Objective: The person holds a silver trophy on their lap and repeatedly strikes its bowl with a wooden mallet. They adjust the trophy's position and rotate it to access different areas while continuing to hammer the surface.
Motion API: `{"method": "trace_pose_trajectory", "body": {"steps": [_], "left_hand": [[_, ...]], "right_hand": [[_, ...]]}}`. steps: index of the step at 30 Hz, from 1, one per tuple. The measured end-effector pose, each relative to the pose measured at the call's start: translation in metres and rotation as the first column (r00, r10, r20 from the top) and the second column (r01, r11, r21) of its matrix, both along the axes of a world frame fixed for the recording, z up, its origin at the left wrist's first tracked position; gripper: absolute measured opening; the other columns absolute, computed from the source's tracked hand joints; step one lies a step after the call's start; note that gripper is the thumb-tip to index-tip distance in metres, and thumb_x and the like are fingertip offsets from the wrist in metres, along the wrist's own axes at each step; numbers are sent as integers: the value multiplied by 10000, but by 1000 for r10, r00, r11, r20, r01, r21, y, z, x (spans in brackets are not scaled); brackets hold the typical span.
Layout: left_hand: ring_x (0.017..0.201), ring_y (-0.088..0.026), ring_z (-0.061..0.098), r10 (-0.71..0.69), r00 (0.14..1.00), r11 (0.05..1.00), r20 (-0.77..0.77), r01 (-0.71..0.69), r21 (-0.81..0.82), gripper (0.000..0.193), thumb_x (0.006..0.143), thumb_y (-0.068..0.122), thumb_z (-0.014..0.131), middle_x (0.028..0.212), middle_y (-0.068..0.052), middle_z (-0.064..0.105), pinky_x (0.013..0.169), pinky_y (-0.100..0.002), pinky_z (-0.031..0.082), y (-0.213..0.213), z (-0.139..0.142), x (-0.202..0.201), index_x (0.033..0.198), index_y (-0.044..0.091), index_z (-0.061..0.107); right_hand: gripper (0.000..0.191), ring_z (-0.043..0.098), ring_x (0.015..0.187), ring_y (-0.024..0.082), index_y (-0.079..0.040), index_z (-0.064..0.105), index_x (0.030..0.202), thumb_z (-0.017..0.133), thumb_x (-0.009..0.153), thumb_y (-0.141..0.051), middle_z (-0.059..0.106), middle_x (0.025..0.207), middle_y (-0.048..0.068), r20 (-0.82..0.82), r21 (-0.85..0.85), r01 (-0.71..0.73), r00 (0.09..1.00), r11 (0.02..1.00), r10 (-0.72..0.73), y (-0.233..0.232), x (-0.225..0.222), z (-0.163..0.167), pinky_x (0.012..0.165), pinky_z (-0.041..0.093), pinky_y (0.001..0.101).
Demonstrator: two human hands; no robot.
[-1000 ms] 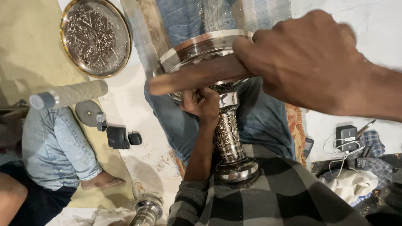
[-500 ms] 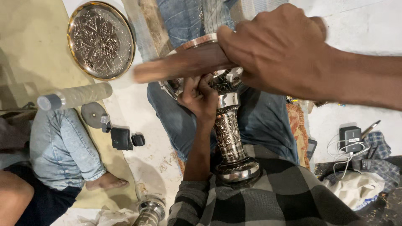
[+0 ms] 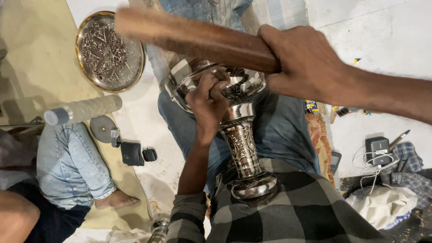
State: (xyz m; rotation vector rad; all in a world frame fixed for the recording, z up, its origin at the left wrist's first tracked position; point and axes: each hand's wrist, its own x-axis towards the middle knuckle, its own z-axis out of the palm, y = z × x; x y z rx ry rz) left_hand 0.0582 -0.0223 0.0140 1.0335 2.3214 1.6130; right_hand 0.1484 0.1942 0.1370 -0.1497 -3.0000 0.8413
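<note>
Far left, floor: round engraved metal tray (image 3: 109, 51) lying flat on pale matting, pattern side up, well apart from the work; looks set aside where it cannot be knocked.
Left, floor: clear plastic roll with blue cap (image 3: 83, 109) on its side, near a grey disc (image 3: 102, 128) and small black gadgets (image 3: 137, 154); within easy reach of a co-worker's denim-clad leg (image 3: 67, 168) and bare foot.
Centre, lap: silver goblet-shaped vase (image 3: 238, 135) laid tilted across the jeans, bowl to the far side, foot (image 3: 253, 185) pressed against the checked shirt; likely braced against the body so it stays put.
Left hand (image 3: 209, 101): fingers hooked over the bowl's rim, clenched on something small that cannot be made out; grip seems to steady the bowl.
Right hand (image 3: 306, 65): wrapped tight around one end of a wooden stick (image 3: 193, 38), held crosswise above the bowl, long end blurred and pointing left.
Right, floor: black power bank with white cable (image 3: 377, 150), pen and checked cloth, kept well apart from the work.
</note>
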Motion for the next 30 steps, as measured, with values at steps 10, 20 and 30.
{"method": "trace_pose_trajectory", "body": {"steps": [10,20,30], "left_hand": [[719,-167,751,-132,983,991,-128,134,7,332,818,-157,533,927,-145,768,560,-271,594,-4,-15,-11,1058,9,692],[684,-193,745,-90,974,996,-207,87,-25,377,845,-149,476,889,-118,757,530,-308,546,-7,-11,-3,1128,-8,683],[689,-190,724,-113,961,992,-252,95,-82,367,775,-127,517,909,-116,752,554,-316,533,-5,-5,-1,1052,42,688]], "right_hand": [[388,643,553,348,-40,510,989,742,723,-199,626,682,150,232,177,-57,973,983,14,2,12,-31,497,489,474],[350,573,503,342,-33,499,952,717,703,-147,587,647,143,125,90,-15,992,996,4,-3,15,-34,502,455,482],[317,603,533,372,-21,521,957,694,717,-135,595,659,153,212,126,-35,977,991,8,-5,13,-31,494,457,496]]}}
